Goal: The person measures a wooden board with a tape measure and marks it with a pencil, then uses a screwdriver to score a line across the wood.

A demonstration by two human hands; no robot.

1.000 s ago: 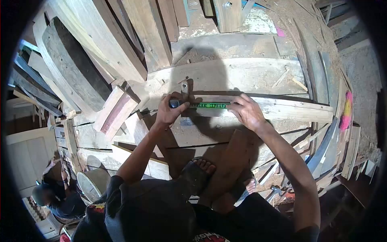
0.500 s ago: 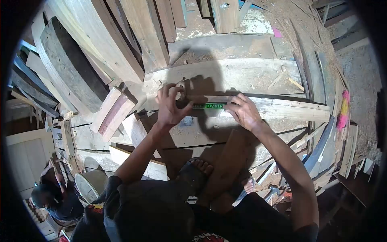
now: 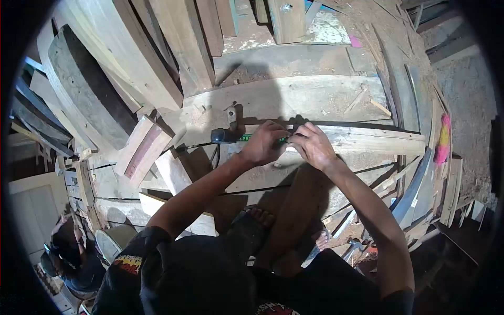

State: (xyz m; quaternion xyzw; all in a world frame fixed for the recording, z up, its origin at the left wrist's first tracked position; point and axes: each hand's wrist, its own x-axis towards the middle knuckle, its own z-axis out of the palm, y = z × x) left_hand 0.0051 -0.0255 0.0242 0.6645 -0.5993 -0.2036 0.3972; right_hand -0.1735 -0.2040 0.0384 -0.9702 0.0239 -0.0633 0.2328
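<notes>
A tape measure [image 3: 223, 136] with a dark case lies at the left end of a narrow wooden board [image 3: 378, 140]. Its green blade [image 3: 245, 137] runs right along the board and passes under my left hand [image 3: 264, 144]. That hand is closed, fingertips together over the blade; whatever they hold is hidden. Just to the right, my right hand [image 3: 315, 147] pinches the blade between thumb and fingers against the board. The fingertips of both hands nearly meet. Behind the tape case stands a small metal piece [image 3: 231, 113].
Thick timber pieces [image 3: 142, 58] lean at the upper left, beside a curved dark plank [image 3: 86, 79]. A grooved wood block [image 3: 142, 149] sits left of the tape. A hammer [image 3: 355, 244] lies low on the right. Another person [image 3: 71, 262] sits at the lower left.
My left hand has left the tape case and moved right along the blade, close to my right hand. The case is now uncovered. The right hand stays in about the same place.
</notes>
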